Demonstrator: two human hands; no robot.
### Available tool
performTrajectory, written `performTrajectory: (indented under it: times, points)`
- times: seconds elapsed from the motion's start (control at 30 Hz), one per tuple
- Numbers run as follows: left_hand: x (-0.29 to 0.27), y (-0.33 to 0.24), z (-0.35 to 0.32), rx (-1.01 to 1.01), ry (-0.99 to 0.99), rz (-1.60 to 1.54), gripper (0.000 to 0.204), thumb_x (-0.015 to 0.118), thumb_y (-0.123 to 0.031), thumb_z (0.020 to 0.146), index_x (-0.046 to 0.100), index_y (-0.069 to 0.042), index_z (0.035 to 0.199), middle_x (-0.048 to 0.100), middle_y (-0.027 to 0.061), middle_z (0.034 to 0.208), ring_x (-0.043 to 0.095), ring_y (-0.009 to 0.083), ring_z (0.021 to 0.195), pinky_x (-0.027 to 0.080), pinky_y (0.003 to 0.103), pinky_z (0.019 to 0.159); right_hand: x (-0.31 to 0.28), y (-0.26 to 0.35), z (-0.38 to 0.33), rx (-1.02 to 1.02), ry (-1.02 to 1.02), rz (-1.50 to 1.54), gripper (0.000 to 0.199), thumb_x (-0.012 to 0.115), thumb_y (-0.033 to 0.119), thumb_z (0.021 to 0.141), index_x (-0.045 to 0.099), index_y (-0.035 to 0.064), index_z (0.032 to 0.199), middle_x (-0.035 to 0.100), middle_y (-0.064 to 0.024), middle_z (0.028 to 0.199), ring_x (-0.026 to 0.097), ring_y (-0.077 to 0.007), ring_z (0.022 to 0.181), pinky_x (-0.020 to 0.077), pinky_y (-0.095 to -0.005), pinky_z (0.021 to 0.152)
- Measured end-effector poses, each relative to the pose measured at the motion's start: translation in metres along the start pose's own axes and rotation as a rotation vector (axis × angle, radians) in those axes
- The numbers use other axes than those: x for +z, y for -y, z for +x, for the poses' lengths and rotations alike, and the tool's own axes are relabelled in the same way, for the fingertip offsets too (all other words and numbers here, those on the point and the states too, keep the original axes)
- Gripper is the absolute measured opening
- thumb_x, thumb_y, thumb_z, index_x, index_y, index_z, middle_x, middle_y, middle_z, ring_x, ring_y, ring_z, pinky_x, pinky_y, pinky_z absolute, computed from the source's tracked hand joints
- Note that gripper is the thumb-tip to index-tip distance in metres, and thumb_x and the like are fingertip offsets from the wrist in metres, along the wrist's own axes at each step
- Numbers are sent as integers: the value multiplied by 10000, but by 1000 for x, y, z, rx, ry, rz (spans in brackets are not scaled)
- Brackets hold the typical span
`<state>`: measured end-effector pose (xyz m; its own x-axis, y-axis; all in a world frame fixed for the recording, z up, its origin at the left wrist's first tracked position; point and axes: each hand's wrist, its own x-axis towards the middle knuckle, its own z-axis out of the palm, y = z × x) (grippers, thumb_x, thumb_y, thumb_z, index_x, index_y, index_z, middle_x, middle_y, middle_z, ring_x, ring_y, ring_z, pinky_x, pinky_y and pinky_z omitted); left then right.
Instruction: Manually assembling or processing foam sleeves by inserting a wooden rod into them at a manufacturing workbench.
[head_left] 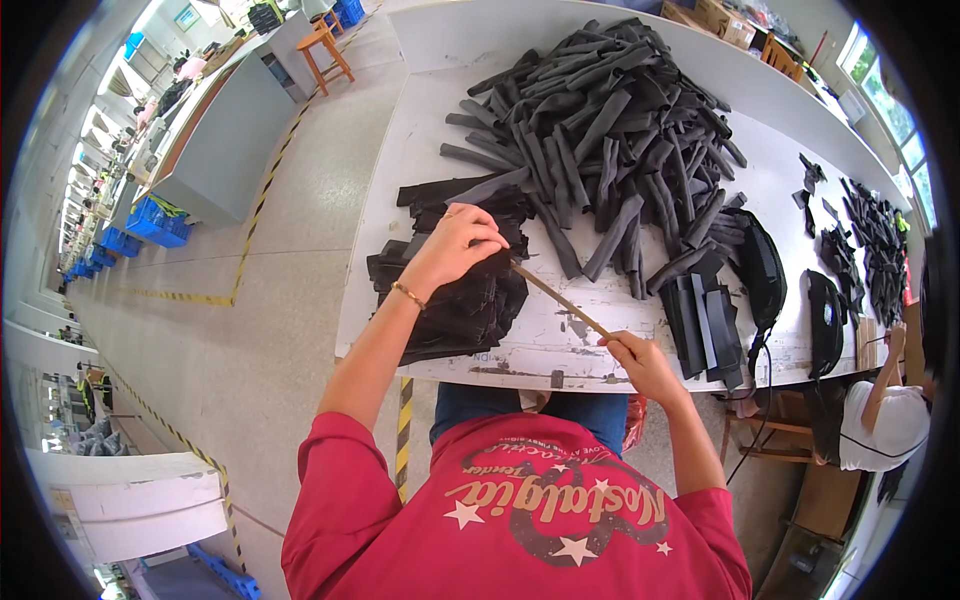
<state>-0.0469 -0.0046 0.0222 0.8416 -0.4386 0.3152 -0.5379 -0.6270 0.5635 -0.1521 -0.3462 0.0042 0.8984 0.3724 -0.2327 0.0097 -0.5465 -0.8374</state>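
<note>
My right hand is closed round the near end of a thin, tan stick, which slants up and left across the table. Its far tip ends beside a stack of flat black fabric pieces. Above that stack is my left hand, thumb and fingers pinched together near the stick's tip. What the pinch holds, if anything, I cannot make out. Behind both hands rises a large heap of dark grey fabric tubes, one of which lies over the back of the black stack.
Right of my right hand lie flat dark strips and a black curved pouch-like item. The white table has a raised back panel. Further right, another person sits at the same table beside more black pieces.
</note>
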Motion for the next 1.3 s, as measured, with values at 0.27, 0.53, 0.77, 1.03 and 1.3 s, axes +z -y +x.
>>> performTrajectory:
  times: [0.27, 0.53, 0.77, 1.03, 1.3]
  points:
    - [47, -97, -5, 277, -201, 130, 131, 706, -164, 707, 694, -136, 835, 501, 70, 1216, 388, 310, 1238, 299, 450, 1028, 55, 2, 39, -77, -54, 353, 286, 483, 164, 958, 533, 15, 1198, 420, 30, 617, 384, -63, 562, 346, -245, 501]
    - [80, -69, -35, -531, -761, -1801, 261, 616, -145, 891, 550, -11, 1105, 601, 76, 875, 604, 192, 758, 527, 367, 750, 103, 10, 35, -139, -67, 385, 237, 474, 132, 959, 541, 20, 1156, 440, -4, 597, 416, -83, 537, 356, -267, 492]
    - [71, -60, -20, -647, -1047, -1614, 195, 680, -172, 853, 628, 12, 892, 599, 61, 689, 541, 123, 501, 484, 283, 487, 124, 4, 3, -55, -127, 123, 238, 465, 202, 963, 582, 4, 901, 487, -121, 560, 469, -182, 482, 380, -345, 486]
    - [94, -78, -16, -663, -829, -1606, 185, 683, -162, 849, 623, 12, 851, 589, 74, 647, 502, 115, 446, 358, 231, 386, 102, -13, -41, 35, 58, 212, 236, 448, 180, 979, 562, 16, 854, 439, 9, 556, 420, -70, 515, 361, -260, 479]
    - [22, -34, 6, -542, -988, -1525, 265, 547, -286, 943, 582, -41, 847, 413, -22, 499, 278, 60, 326, 176, 219, 301, 87, -20, -81, 142, 226, 255, 266, 505, 226, 963, 509, 1, 822, 428, -75, 584, 394, -124, 559, 386, -309, 524]
